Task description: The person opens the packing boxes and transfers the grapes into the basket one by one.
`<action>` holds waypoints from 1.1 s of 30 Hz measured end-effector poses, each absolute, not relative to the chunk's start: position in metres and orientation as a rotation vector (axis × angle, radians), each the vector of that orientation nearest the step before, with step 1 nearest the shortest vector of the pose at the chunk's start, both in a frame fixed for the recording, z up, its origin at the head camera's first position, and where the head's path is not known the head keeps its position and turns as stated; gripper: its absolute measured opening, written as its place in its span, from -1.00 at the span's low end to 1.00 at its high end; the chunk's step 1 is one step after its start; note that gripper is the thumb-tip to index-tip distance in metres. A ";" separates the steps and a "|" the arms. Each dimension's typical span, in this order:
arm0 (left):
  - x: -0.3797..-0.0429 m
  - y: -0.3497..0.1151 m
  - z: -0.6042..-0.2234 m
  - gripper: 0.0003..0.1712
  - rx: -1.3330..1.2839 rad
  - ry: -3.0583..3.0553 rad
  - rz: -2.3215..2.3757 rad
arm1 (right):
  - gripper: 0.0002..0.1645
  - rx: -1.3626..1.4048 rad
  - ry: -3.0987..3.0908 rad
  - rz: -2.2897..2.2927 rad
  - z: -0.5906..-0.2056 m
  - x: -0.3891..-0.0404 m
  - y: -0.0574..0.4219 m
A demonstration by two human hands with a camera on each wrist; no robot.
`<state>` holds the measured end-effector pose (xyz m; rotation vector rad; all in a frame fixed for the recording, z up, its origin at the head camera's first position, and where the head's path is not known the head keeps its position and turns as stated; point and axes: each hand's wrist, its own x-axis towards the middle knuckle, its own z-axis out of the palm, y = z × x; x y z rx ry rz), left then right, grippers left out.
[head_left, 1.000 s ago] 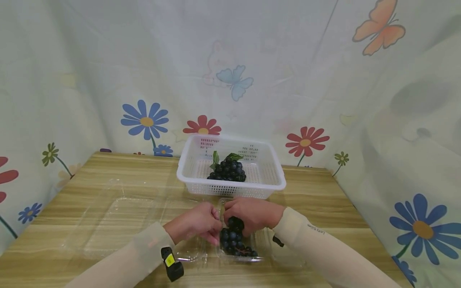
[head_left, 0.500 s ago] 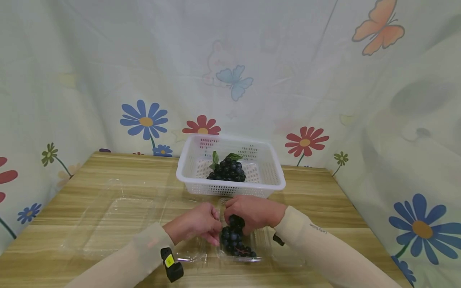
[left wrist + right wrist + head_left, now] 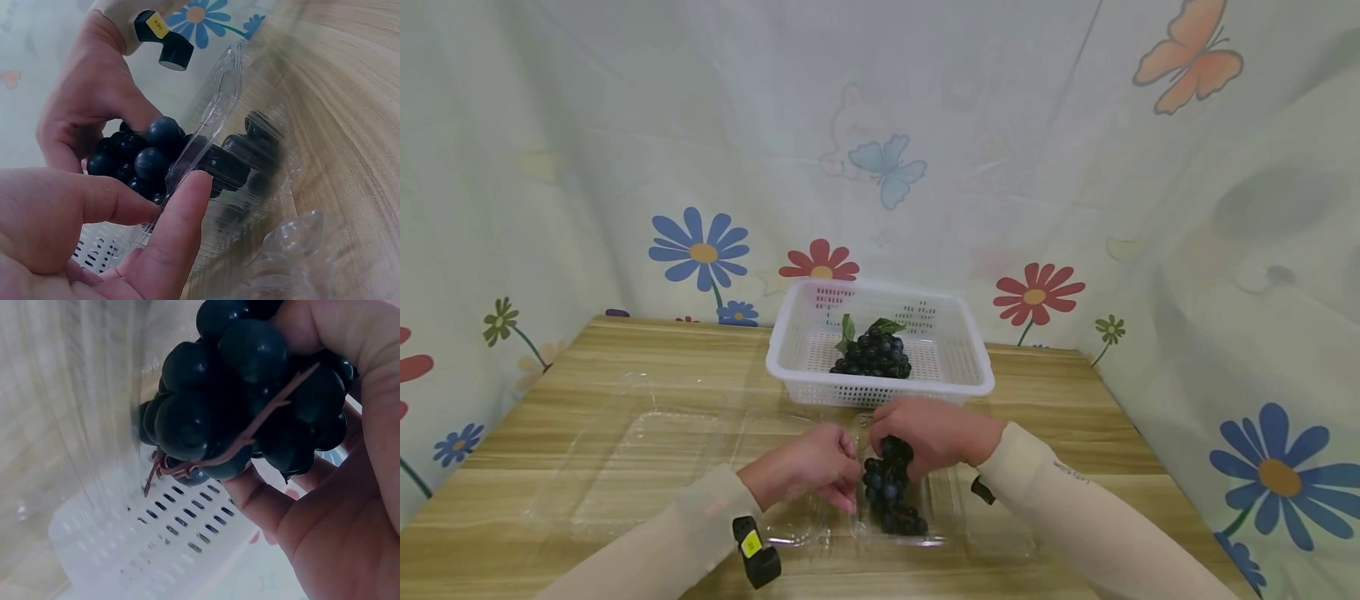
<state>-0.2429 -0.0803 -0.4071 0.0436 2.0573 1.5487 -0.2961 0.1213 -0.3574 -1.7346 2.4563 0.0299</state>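
Note:
A bunch of dark grapes (image 3: 886,483) hangs partly inside a clear plastic box (image 3: 942,512) at the front middle of the table. My right hand (image 3: 936,432) grips the bunch from above at its far end. In the right wrist view, thumb and fingers curl round the grapes (image 3: 187,425), and a bare brownish stem crosses them. My left hand (image 3: 808,465) pinches the left rim of the box between thumb and finger, plainly seen in the left wrist view at the box rim (image 3: 219,103). Part of the bunch shows through the box wall there.
Behind the box stands a white perforated basket (image 3: 880,390) holding another grape bunch (image 3: 874,352) with green leaves. Clear plastic containers (image 3: 651,467) lie on the wooden table (image 3: 1045,417) to the left. A patterned curtain (image 3: 880,125) encloses the back and sides.
My right hand has risen slightly and shifted a little to the right with the grapes. The bunch's lower end has swung left in the box. My left hand has stayed at the rim.

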 end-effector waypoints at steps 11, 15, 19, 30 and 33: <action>-0.243 -0.081 -0.408 -0.80 0.048 2.039 1.583 | -0.60 -1.632 2.533 -0.048 -0.333 -0.296 0.132; -0.242 -0.081 -0.408 -0.81 0.060 2.030 1.595 | -0.53 -1.565 2.569 -0.085 -0.321 -0.295 0.135; -0.242 -0.081 -0.408 -0.79 0.057 2.025 1.604 | -0.53 -1.533 2.586 -0.134 -0.311 -0.294 0.139; -0.241 -0.081 -0.408 -0.80 0.046 2.054 1.580 | -0.57 -1.470 2.716 -0.240 -0.284 -0.297 0.154; -0.241 -0.081 -0.408 -0.79 0.043 2.069 1.556 | -0.56 -1.442 2.745 -0.271 -0.276 -0.298 0.158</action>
